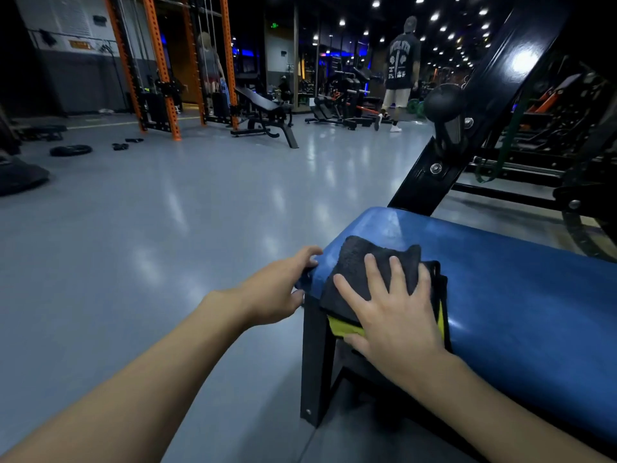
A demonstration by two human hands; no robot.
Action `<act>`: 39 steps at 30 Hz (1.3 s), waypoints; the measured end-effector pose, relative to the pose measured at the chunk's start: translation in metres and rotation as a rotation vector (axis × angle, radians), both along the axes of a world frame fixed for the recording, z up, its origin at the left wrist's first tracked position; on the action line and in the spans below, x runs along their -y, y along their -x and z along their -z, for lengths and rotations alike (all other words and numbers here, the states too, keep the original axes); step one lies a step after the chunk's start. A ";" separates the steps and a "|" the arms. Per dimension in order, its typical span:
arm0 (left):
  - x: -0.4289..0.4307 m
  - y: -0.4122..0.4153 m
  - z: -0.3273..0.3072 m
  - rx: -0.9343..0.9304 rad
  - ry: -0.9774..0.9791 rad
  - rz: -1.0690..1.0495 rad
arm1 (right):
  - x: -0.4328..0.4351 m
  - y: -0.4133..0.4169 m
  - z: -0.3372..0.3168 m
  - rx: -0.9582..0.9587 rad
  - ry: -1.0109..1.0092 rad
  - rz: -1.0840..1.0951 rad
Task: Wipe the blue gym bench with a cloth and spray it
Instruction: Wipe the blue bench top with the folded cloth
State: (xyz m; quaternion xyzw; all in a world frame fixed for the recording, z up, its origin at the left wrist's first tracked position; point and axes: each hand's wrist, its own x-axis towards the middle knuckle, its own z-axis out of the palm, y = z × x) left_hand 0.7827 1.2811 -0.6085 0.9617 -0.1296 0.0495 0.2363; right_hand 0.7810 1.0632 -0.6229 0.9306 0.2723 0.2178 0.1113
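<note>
The right hand point(397, 315) lies flat with fingers spread and straight, pressing a black cloth point(360, 262) with a yellow underside onto the near end of the blue bench pad point(517, 279). The left hand point(283, 289) grips that end's left corner, fingers curled over the edge above the black steel leg point(314, 362).

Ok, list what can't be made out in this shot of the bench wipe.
Head view:
- Blue bench: far end cut off by the right edge.
- Cloth: middle covered by the right hand; yellow layer mostly hidden beneath the black.
- Left hand: some fingers hidden, curled round the bench end.
- Spray bottle: none in frame.
</note>
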 end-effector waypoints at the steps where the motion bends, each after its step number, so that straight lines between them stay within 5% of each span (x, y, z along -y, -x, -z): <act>1: 0.000 -0.001 0.001 0.011 0.000 0.010 | 0.003 -0.001 -0.002 0.033 0.000 -0.034; 11: 0.002 -0.011 0.007 0.101 -0.010 0.054 | -0.005 -0.019 -0.006 -0.043 -0.031 0.071; 25: 0.036 -0.017 0.004 0.168 -0.224 0.101 | 0.032 0.001 0.000 0.009 -0.038 0.118; 34: 0.094 -0.009 -0.006 0.194 -0.403 0.226 | 0.138 0.043 0.008 0.096 -0.015 0.158; 39: 0.108 -0.011 -0.005 0.203 -0.447 0.205 | 0.109 0.032 0.002 0.034 -0.043 0.200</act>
